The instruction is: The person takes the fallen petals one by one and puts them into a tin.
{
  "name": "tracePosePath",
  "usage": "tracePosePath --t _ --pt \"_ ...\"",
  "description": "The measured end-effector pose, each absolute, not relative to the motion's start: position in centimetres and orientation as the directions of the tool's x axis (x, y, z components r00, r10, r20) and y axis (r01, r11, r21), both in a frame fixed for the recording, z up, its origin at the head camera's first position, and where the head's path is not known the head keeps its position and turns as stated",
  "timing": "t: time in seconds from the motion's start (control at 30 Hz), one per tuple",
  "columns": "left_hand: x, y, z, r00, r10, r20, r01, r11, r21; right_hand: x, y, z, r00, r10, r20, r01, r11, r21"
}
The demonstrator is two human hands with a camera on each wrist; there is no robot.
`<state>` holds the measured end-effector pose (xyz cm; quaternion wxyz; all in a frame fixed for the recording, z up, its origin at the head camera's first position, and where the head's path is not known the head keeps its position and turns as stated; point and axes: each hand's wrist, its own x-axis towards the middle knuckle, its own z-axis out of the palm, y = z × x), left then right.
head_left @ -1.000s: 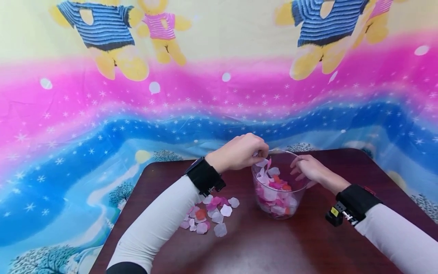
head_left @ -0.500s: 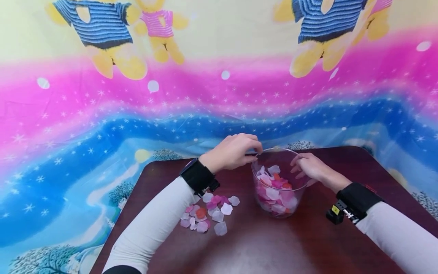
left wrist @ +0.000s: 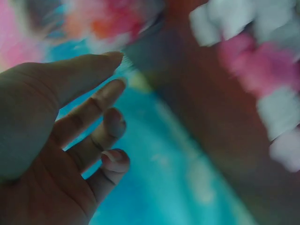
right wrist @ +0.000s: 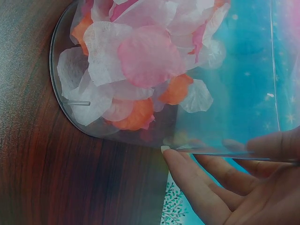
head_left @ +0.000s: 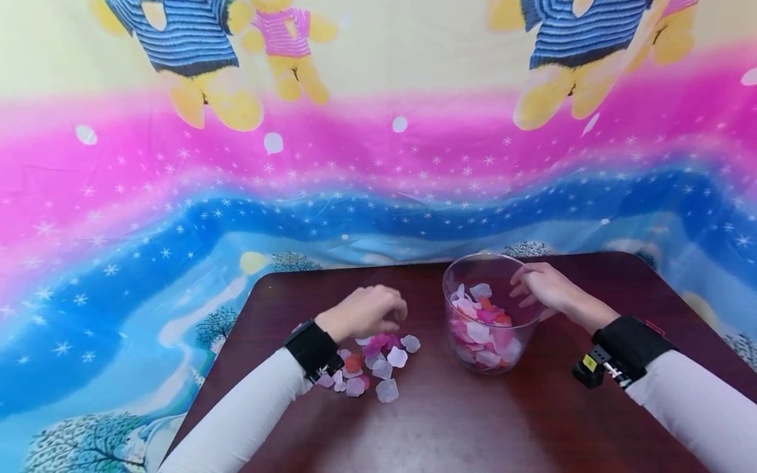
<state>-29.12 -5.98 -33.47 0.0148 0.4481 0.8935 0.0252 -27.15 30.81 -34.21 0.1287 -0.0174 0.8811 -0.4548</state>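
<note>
On the dark reddish-brown wooden surface (head_left: 449, 420) stands a clear, round plastic cup (head_left: 491, 328), part filled with pink, white and orange fabric petals (head_left: 481, 325). The right hand (head_left: 541, 289) rests against the cup's right rim, thumb on one side of the thin wall and fingers (right wrist: 197, 183) on the other, pinching it lightly. To the left of the cup, a loose heap of pink, white and orange fabric petals (head_left: 378, 364) lies on the surface. The left hand (head_left: 367, 312) hovers over the far edge of that heap, fingers (left wrist: 101, 122) loosely curled and apart, gripping nothing that shows. Behind the surface hangs a bright printed cloth with teddy bears and pink and blue star-strewn bands (head_left: 236, 171).
</note>
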Motion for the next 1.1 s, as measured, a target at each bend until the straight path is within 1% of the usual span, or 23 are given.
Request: tracePosePath --t 0.1,0.2,0.3,0.4,0.53,0.7,0.83,0.93,1.03,1.1 --pt "-28.6 -6.2 -36.5 -0.618 0.781 -0.086 0.781 0.623 0.043 -27.2 30.7 -34.3 -0.967 -0.137 -0.214 0.094 0.589 -0.802" --pt "-28.1 -6.4 -38.9 -0.635 0.761 -0.132 0.765 0.643 0.022 -27.2 30.5 -34.4 -0.966 -0.133 -0.222 0.104 0.586 -0.804" --pt "-28.0 -6.5 -40.2 -0.644 0.754 -0.125 0.756 0.653 0.043 -27.2 30.3 -34.4 -0.965 -0.131 -0.225 0.109 0.582 -0.806" --pt "-28.1 -6.5 -39.9 -0.632 0.770 -0.091 0.764 0.638 0.091 -27.2 30.4 -34.4 -0.967 -0.123 -0.222 0.111 0.581 -0.806" --pt "-28.4 -6.4 -37.8 -0.615 0.787 -0.060 0.779 0.617 0.108 -27.2 30.6 -34.3 -0.968 -0.122 -0.218 0.109 0.581 -0.807" --pt "-29.0 -6.2 -33.6 -0.601 0.799 0.028 0.799 0.600 0.045 -27.1 30.7 -34.3 -0.968 -0.124 -0.217 0.105 0.587 -0.803" --pt "-29.0 -5.0 -29.3 -0.546 0.823 0.153 0.833 0.553 -0.002 -27.1 30.9 -34.4 -0.968 -0.122 -0.219 0.108 0.584 -0.804" --pt "-28.7 -3.6 -26.4 -0.500 0.834 0.233 0.856 0.517 -0.011 -27.1 30.9 -34.4 -0.969 -0.117 -0.218 0.112 0.578 -0.808" --pt "-28.5 -1.8 -24.8 -0.473 0.840 0.264 0.867 0.497 -0.027 -27.1 30.9 -34.4 -0.970 -0.117 -0.214 0.108 0.582 -0.806" --pt "-28.3 -0.5 -24.3 -0.464 0.849 0.254 0.872 0.487 -0.036 -27.0 30.7 -34.4 -0.969 -0.116 -0.217 0.110 0.586 -0.803"
